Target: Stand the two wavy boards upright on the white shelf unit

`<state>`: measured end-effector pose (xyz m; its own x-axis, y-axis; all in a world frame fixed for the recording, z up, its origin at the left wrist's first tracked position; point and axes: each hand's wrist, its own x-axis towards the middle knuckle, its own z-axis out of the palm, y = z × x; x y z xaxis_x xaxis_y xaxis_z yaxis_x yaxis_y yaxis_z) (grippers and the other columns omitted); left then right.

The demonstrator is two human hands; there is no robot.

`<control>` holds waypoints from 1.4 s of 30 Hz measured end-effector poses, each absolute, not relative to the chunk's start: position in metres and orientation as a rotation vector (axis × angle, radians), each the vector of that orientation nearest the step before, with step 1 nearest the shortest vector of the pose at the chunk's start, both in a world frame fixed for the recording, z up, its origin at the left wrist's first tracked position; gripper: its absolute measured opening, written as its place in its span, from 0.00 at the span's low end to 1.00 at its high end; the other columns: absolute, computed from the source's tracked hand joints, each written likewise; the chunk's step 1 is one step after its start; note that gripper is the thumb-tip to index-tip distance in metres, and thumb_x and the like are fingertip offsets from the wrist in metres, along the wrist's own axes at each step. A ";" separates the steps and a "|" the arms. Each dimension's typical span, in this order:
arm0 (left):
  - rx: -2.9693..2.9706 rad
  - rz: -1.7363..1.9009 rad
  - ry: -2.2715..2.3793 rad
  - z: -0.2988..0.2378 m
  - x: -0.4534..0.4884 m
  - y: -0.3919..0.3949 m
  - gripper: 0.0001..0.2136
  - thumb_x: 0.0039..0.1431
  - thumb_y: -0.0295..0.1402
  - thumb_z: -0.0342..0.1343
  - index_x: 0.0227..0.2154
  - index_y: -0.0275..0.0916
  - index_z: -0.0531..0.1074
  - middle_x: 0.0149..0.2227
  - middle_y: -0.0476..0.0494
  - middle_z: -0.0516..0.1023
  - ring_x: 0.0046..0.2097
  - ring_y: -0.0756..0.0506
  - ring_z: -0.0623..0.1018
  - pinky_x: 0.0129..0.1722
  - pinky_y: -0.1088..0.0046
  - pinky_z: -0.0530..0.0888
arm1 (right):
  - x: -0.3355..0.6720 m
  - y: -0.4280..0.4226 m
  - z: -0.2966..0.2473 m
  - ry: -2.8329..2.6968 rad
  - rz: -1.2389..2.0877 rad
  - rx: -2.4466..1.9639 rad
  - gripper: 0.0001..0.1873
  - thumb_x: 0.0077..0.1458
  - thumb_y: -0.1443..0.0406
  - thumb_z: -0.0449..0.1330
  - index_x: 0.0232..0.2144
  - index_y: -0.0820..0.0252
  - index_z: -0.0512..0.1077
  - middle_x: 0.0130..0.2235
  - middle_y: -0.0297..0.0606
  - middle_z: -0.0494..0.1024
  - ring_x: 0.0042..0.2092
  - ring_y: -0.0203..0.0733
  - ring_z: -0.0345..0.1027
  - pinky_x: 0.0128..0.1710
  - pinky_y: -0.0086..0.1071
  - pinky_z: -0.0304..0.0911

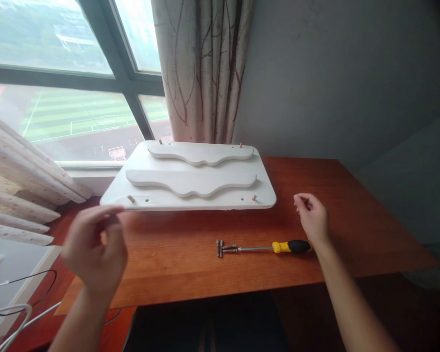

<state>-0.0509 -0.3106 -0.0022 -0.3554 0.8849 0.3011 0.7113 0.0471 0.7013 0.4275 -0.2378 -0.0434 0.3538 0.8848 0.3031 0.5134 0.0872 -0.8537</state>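
Observation:
My left hand (97,244) hovers at the near left corner of a white board (113,193), slightly smeared by motion. Its fingers bend forward, the thumb apart from the index finger, with nothing visible between them. To the right of the board, my right hand (313,215) is raised over the table, fingers loosely curled together; no object shows in them. Two white wavy-edged strips, one farther back (201,153) and one nearer (192,182), lie on the board. Wooden dowels (131,199) stand up near its corners, beside small holes. Below my right hand lies a yellow-and-black screwdriver (282,246).
Several screws (225,248) lie by the screwdriver's tip on the reddish-brown wooden table (176,274). A window (77,112) and curtains (205,68) are behind, a grey wall (333,83) at the right. Cables (25,313) hang at lower left.

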 end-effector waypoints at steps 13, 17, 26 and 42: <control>2.656 0.236 1.403 -0.038 0.103 -0.307 0.13 0.65 0.47 0.53 0.42 0.45 0.73 0.42 0.37 0.73 0.42 0.39 0.76 0.32 0.66 0.74 | 0.415 -0.335 -0.066 -2.083 0.107 -1.346 0.20 0.57 0.63 0.63 0.51 0.37 0.76 0.51 0.32 0.79 0.51 0.54 0.73 0.52 0.52 0.65; 2.685 0.218 1.509 -0.039 0.096 -0.311 0.08 0.70 0.37 0.49 0.40 0.42 0.72 0.41 0.41 0.73 0.41 0.42 0.74 0.31 0.70 0.70 | 0.404 -0.333 -0.068 -2.087 0.021 -1.319 0.11 0.61 0.65 0.62 0.45 0.48 0.79 0.43 0.34 0.83 0.44 0.45 0.75 0.48 0.43 0.64; 2.717 0.257 1.739 -0.035 0.013 -0.306 0.11 0.71 0.38 0.47 0.44 0.41 0.73 0.40 0.42 0.73 0.43 0.43 0.75 0.34 0.70 0.69 | 0.343 -0.310 -0.062 -2.082 0.116 -1.202 0.08 0.62 0.64 0.63 0.43 0.52 0.79 0.42 0.32 0.83 0.43 0.40 0.71 0.47 0.39 0.60; 2.772 0.649 1.767 -0.039 -0.023 -0.306 0.14 0.68 0.41 0.50 0.48 0.42 0.74 0.46 0.40 0.76 0.44 0.40 0.77 0.40 0.66 0.74 | 0.293 -0.294 -0.053 -2.092 0.088 -1.139 0.12 0.63 0.66 0.60 0.48 0.57 0.76 0.47 0.38 0.81 0.48 0.45 0.70 0.51 0.44 0.62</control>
